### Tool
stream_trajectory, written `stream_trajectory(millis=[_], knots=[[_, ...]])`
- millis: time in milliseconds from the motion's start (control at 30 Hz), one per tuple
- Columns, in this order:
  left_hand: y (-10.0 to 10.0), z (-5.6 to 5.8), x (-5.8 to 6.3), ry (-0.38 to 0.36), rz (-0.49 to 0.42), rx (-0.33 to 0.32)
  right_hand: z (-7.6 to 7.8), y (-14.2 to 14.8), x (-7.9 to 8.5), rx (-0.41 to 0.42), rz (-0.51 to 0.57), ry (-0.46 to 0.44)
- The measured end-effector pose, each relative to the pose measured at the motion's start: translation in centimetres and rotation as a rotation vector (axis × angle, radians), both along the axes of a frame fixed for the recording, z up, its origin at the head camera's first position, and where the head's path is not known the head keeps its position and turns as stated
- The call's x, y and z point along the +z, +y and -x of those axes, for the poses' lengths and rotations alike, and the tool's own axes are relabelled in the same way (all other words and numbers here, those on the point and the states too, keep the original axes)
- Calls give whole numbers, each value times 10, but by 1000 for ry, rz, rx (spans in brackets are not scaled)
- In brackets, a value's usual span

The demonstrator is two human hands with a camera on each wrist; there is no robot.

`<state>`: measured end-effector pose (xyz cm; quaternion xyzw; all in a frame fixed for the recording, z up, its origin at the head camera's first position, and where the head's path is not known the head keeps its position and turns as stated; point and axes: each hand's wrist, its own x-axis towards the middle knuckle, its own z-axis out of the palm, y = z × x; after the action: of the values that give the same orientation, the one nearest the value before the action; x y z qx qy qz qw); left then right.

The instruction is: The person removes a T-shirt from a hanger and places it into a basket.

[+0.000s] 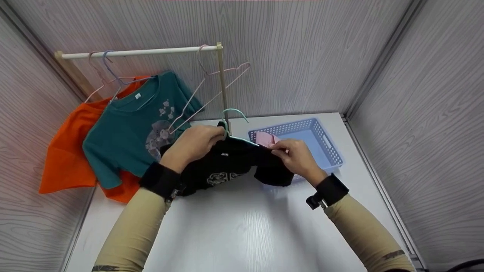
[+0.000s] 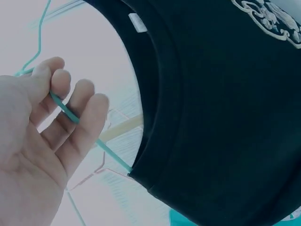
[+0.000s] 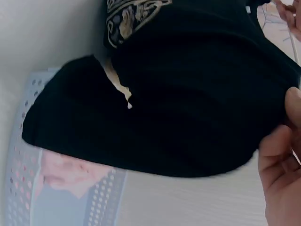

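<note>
A black T-shirt (image 1: 242,158) with a pale printed motif hangs spread between both hands above the table. Inside its neckline runs a mint-green wire hanger (image 1: 242,140), hook pointing up. My left hand (image 1: 198,143) grips this hanger near the base of its hook; the left wrist view shows the fingers (image 2: 96,110) curled about the green wire, one arm of it passing into the collar. At the shirt's other shoulder, my right hand (image 1: 297,156) pinches the black cloth between thumb and fingers, as the right wrist view also shows.
Left of the hands stands a rack with a white rail (image 1: 140,52). It carries a teal T-shirt (image 1: 128,124), an orange garment (image 1: 68,151) and a bare pink hanger (image 1: 223,70). Behind the right hand, a blue basket (image 1: 329,151) holds pink cloth (image 1: 264,138).
</note>
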<state>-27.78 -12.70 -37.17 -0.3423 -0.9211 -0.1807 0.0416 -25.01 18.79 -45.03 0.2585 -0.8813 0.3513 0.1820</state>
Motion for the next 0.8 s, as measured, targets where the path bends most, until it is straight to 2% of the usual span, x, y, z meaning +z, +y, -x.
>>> stream_trajectory(millis=[133, 333, 467, 667, 800], knots=[[-17, 1, 0, -26, -9, 45, 2, 19, -7, -50, -96, 7], [-37, -2, -1, -125, -15, 109, 3, 45, -22, -98, -95, -47], [-40, -2, 1, -143, -16, 112, 5, 48, -23, -122, -112, -69], [-41, 1, 4, -149, -44, 114, 2, 50, -23, -209, -155, -81], [-39, 0, 8, -172, -65, 128, -2, 39, -24, -191, -126, -57]])
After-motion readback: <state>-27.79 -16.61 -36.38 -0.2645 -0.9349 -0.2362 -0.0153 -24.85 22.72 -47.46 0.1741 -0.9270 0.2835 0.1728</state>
